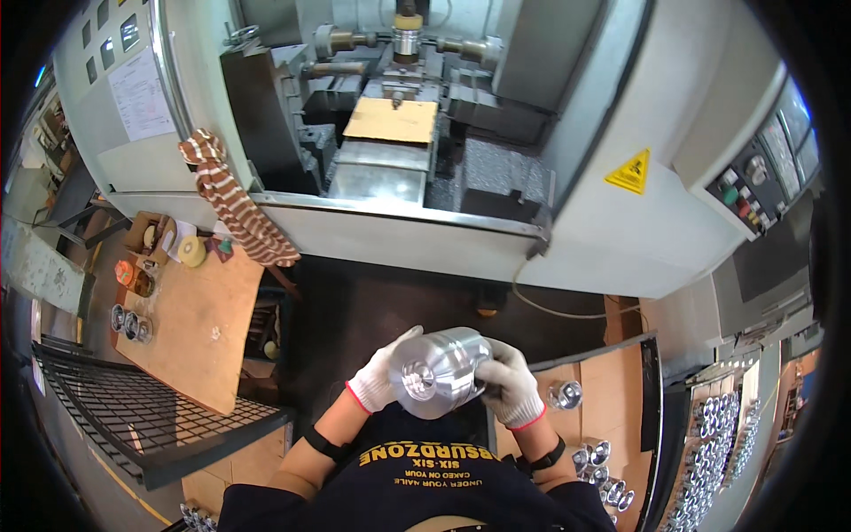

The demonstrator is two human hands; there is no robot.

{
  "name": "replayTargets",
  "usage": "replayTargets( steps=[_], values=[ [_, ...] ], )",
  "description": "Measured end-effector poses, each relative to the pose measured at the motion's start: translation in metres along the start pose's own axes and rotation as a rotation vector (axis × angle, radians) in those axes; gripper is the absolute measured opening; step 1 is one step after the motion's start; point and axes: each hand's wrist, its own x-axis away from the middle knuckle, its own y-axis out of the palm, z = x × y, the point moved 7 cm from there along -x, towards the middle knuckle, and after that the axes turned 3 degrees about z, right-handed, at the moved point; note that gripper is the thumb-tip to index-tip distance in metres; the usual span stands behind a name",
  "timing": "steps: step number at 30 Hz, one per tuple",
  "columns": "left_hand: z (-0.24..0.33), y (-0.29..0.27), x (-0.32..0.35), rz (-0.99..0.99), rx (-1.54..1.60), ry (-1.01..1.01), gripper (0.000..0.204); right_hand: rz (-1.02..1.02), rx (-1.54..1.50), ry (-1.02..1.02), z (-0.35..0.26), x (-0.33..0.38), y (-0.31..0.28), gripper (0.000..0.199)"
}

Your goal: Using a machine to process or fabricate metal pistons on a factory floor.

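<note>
Far left of the grip, a wooden desk (199, 328) carries 3 small metal cups (130, 325) at its near-left edge and 1 yellow tape roll (191, 251) further back. Above it, 1 striped cloth (232, 202) hangs from the rim of the milling machine (612, 230).

The left hand (381, 377), in a white glove, has its grip clamped on the left side of 1 shiny aluminium cylinder (436, 372), held in front of the chest. The right hand (510, 386), also gloved, has its grip closed on the cylinder's right side.

Just right of that grip lies 1 small metal part (565, 395); lower right sit about 5 more (603, 479).
</note>
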Motion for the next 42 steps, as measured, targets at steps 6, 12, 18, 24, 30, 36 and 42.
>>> replayTargets(
  steps=[6, 12, 18, 24, 30, 36, 42],
  values=[
    [0.091, -0.018, 0.024, -0.073, 0.22, 0.185, 0.04, -0.03, 0.175, 0.177, 0.039, -0.104, 0.064, 0.04],
    [0.152, 0.056, 0.071, -0.225, 0.315, 0.365, 0.053, -0.11, 0.733, -0.098, 0.008, -0.16, 0.103, 0.04],
    [0.226, 0.05, 0.07, 0.467, -0.881, 1.031, 0.044, -0.529, -0.103, 0.331, -0.012, -0.195, 0.12, 0.074],
    [0.259, 0.188, 0.032, 0.147, -2.125, 1.638, 0.035, -0.174, -0.222, 0.239, -0.076, -0.282, 0.118, 0.053],
    [0.365, 0.105, 0.002, 0.959, -1.977, 1.444, 0.022, 0.15, 1.329, -0.562, -0.157, -0.434, 0.112, 0.082],
    [0.373, 0.078, -0.027, 1.184, -2.098, 1.14, 0.023, 0.216, 1.707, -0.653, -0.168, -0.542, 0.164, 0.089],
    [0.371, 0.075, -0.028, 1.263, -2.089, 1.064, 0.022, 0.263, 1.727, -0.424, -0.156, -0.586, 0.159, 0.092]
  ],
)
